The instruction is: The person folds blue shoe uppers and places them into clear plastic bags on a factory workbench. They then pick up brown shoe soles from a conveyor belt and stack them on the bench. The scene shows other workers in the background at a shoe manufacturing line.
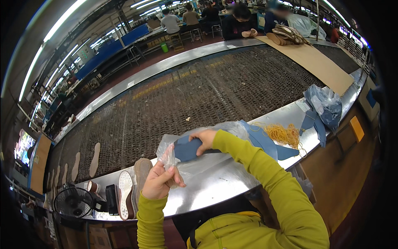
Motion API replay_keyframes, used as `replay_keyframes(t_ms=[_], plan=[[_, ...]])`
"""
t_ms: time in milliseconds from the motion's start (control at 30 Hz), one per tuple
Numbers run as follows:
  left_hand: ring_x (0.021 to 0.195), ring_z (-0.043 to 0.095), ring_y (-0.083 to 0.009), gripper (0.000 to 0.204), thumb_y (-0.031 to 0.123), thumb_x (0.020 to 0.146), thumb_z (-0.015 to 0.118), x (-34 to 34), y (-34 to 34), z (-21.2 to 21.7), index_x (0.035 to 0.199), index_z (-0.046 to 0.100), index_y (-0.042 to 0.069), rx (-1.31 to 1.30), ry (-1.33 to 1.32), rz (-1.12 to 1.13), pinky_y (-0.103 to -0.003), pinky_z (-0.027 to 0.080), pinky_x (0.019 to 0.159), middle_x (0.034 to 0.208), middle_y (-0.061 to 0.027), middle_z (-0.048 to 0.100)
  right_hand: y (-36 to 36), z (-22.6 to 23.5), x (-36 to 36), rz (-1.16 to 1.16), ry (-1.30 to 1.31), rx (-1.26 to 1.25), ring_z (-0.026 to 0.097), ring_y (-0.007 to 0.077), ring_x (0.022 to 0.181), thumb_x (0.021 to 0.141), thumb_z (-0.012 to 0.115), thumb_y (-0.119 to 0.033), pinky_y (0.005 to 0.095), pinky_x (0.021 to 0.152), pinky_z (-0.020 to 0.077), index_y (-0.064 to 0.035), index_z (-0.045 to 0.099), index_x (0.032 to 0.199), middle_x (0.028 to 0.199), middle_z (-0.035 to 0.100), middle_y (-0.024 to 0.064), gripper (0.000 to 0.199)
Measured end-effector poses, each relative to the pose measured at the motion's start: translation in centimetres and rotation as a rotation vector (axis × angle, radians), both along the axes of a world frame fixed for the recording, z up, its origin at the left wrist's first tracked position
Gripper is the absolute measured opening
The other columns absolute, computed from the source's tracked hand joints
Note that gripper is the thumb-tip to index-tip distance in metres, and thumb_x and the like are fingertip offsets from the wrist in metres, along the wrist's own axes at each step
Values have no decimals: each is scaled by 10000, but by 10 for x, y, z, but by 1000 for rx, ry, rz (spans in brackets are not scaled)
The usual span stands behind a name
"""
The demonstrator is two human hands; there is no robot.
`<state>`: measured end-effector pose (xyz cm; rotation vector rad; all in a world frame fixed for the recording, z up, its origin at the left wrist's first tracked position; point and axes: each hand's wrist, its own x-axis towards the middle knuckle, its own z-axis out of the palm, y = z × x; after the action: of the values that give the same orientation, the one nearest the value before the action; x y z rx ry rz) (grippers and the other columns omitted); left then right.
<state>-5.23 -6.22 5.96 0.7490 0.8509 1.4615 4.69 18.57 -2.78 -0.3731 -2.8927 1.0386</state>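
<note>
My left hand is closed on the gathered edge of a clear plastic bag, which lies over the metal table edge. My right hand grips a stack of flat blue-grey pieces at the bag's mouth, its fingers and thumb round their right end. From here I cannot tell how far the stack sits inside the plastic. More blue-grey flat pieces lie under and beyond my right forearm, next to a tangle of yellow cord.
A wide mesh conveyor runs beyond the metal edge, with shoe soles on its left part. Near my left arm are a pale studded sole and a black fan. A filled plastic bag lies at right; people sit across.
</note>
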Motion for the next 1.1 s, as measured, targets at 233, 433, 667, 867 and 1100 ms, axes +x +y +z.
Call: replay_keyframes(t_ms=[233,433,667,867,1100], plan=[[652,638,-226,577,105,954,446,3,7,-8,1453,165,42,-18,12,66,-375,546,714,665,-79,581,-5,-20,-31,-330,-9,316,425,309,1227,674,780,-386,420,1030,292,-103,576,1196,1201,577,153,628],[642,638,-217,417,183,981,381,-2,20,-12,1309,379,-75,-15,-96,-35,-400,524,820,591,-50,554,-2,-16,-23,-231,-81,203,431,288,1235,769,632,-553,466,1023,309,-77,568,1207,1244,549,153,651],[953,644,-309,405,213,998,362,1,36,13,985,618,-101,25,-355,55,-423,453,957,938,-171,684,-7,-21,-21,-219,-144,279,366,299,1301,797,522,-638,479,1081,243,-35,503,1276,1342,466,178,770],[945,648,-341,394,181,990,362,-8,21,33,1282,450,-68,318,-294,32,-509,454,954,884,-136,685,-44,37,10,-231,-266,339,474,333,1198,884,515,-482,463,988,365,-25,482,1269,1253,535,188,599],[913,659,-307,415,186,1003,322,-14,10,55,1329,375,-65,366,-98,113,-534,533,844,916,-148,653,-28,134,92,-105,68,598,517,335,1159,886,570,-204,397,978,418,-2,564,1168,1229,558,184,347]])
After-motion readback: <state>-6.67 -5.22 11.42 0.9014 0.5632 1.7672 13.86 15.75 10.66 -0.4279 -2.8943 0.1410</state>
